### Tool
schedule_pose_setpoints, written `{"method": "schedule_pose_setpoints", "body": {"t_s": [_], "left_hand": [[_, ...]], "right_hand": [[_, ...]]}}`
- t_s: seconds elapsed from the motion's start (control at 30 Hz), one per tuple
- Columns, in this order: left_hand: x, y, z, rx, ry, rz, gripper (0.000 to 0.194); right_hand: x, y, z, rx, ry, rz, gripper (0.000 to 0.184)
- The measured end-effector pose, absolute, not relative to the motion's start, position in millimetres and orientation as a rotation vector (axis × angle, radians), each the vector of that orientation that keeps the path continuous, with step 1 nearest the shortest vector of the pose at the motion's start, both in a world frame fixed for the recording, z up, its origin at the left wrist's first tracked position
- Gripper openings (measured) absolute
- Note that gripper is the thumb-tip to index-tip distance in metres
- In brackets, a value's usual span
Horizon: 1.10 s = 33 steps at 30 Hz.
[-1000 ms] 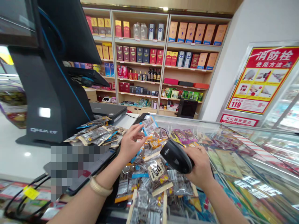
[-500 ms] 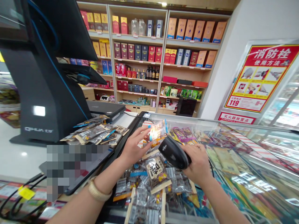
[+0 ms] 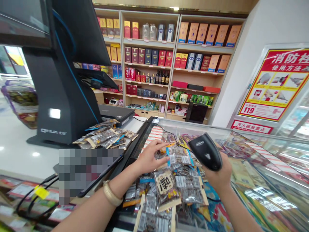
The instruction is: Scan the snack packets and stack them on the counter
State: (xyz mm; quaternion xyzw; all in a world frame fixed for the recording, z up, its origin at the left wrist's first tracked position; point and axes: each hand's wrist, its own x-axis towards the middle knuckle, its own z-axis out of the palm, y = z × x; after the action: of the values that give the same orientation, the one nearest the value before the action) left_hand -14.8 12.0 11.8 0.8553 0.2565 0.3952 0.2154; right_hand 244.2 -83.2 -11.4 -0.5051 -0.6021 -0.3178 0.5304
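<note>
My right hand (image 3: 223, 167) is wrapped round a black handheld barcode scanner (image 3: 207, 153), held raised over the right side of a pile of snack packets (image 3: 166, 190). My left hand (image 3: 152, 156) is over the pile's far left part. Its thumb and forefinger are apart, with their tips at the left edge of a clear snack packet with blue ends (image 3: 180, 156). That packet lies on top of the pile. Nearer to me, a packet with a cream label and black lettering (image 3: 165, 182) rests face up.
More packets (image 3: 108, 135) lie heaped on the counter beside a black checkout terminal (image 3: 60, 96). A blurred-out screen device (image 3: 103, 174) sits in front. Below the glass counter top (image 3: 243, 138) are bagged goods. The scanner's cable (image 3: 169, 132) crosses the glass. Shelves of boxes (image 3: 151, 58) stand behind.
My left hand has lowered the blue-ended packet onto the pile, and its fingers have spread. The scanner has moved right and up, away from the packet, and its light no longer falls on it.
</note>
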Motion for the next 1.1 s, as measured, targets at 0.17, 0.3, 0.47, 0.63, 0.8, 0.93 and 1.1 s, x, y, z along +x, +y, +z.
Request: {"method": "schedule_pose_setpoints", "body": {"t_s": [0.17, 0.3, 0.47, 0.63, 0.8, 0.93, 1.1], "left_hand": [[-34, 36, 10, 2.411, 1.457, 1.377, 0.032], [-60, 49, 16, 2.366, 2.058, 1.321, 0.024], [-88, 55, 23, 2.125, 2.408, 1.082, 0.037], [-101, 59, 22, 1.966, 2.495, 0.966, 0.049], [-103, 60, 24, 1.948, 2.54, 0.968, 0.048], [-104, 59, 30, 1.835, 2.498, 0.884, 0.039], [-108, 58, 31, 1.917, 2.382, 0.963, 0.036]], "right_hand": [[245, -79, -15, -1.174, -1.527, -0.785, 0.017], [246, -77, -18, -1.153, -1.553, -0.798, 0.023], [246, -77, -18, -1.143, -1.575, -0.814, 0.025], [242, -79, -14, -1.12, -1.617, -0.794, 0.017], [238, -80, -12, -1.099, -1.633, -0.776, 0.014], [235, -81, -10, -1.089, -1.644, -0.793, 0.014], [232, -82, -10, -1.113, -1.639, -0.775, 0.021]]}}
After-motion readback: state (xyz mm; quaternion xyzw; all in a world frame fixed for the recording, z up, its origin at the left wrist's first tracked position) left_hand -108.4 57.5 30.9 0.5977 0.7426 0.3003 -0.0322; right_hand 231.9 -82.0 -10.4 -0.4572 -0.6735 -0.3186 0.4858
